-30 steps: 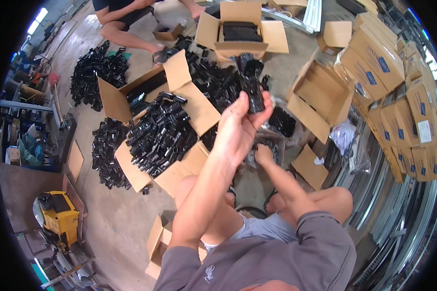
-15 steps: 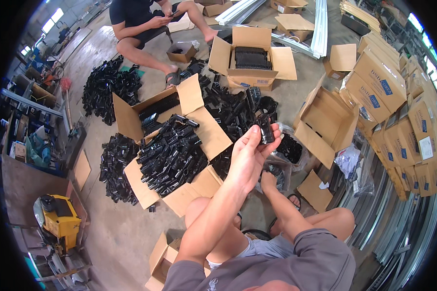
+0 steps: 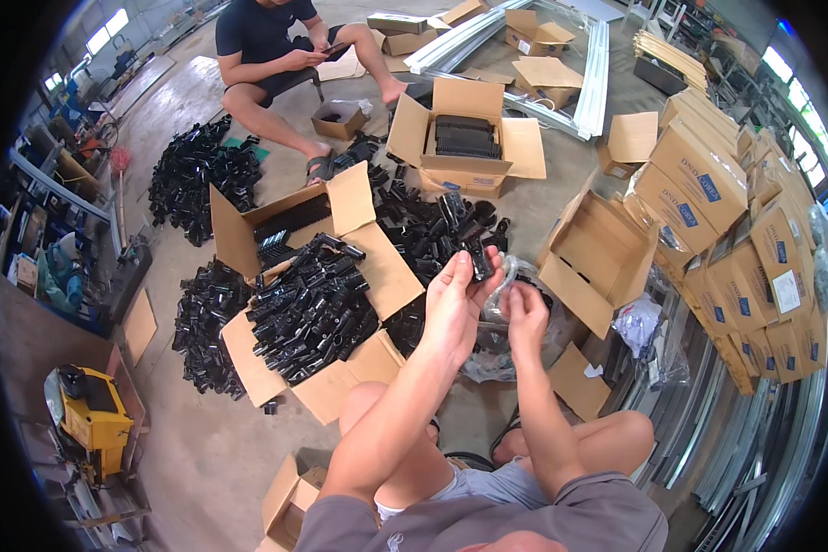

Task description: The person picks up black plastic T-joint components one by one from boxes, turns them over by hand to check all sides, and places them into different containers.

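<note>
My left hand (image 3: 451,308) is closed around a glossy black fitting (image 3: 481,265), held up between thumb and fingers. Just right of it, my right hand (image 3: 528,317) is raised with its fingertips pinched together. Whatever they grip is too small to make out. Behind and below both hands lies a clear plastic bag (image 3: 499,366) with dark small parts around it. Beyond the fitting, more black parts (image 3: 432,221) lie in a loose pile on the floor. To the left, an open carton (image 3: 391,276) has a heap of black fittings (image 3: 313,313) on and beside its flaps.
Another open carton (image 3: 465,182) holds stacked black pieces. An open box (image 3: 603,244) lies to the right, before stacked cartons (image 3: 699,184) and long metal profiles (image 3: 718,442). A seated person (image 3: 271,55) holds a phone at the far left. A yellow machine (image 3: 97,419) stands at left.
My right hand has come up from low by the plastic bag to beside the left hand. My left hand, still holding the black fitting, sits slightly lower and further left in the picture.
</note>
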